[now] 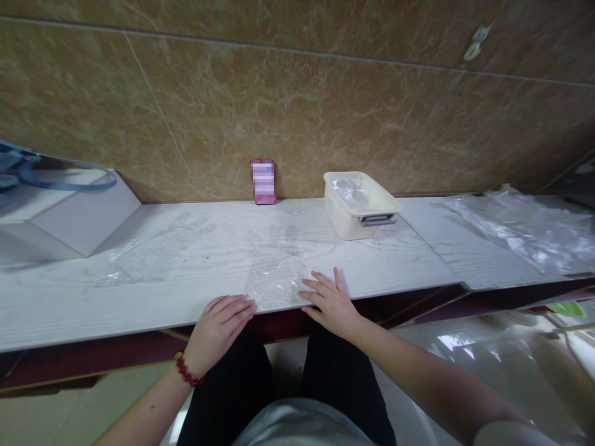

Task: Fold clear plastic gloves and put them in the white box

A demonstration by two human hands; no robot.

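A clear disposable plastic glove (274,269) lies flat at the front of the white wood-grain counter (223,241), its finger part toward the wall. My left hand (222,323) rests palm down at the glove's lower left edge, fingers stretched out close together, fingertips touching or nearly touching it. On the other side, my right hand (331,302) has its fingers spread, with the fingertips by the glove's right edge. Neither hand grips anything. More thin clear plastic (153,251), apparently gloves too, is laid out on the counter to the left.
A cream bin (349,220) with a grey handle stands back right, clear plastic inside. Crumpled clear plastic (534,226) covers the far right. A phone (264,183) leans on the tiled wall. At far left sits a white box (88,214) with a blue strap (69,184).
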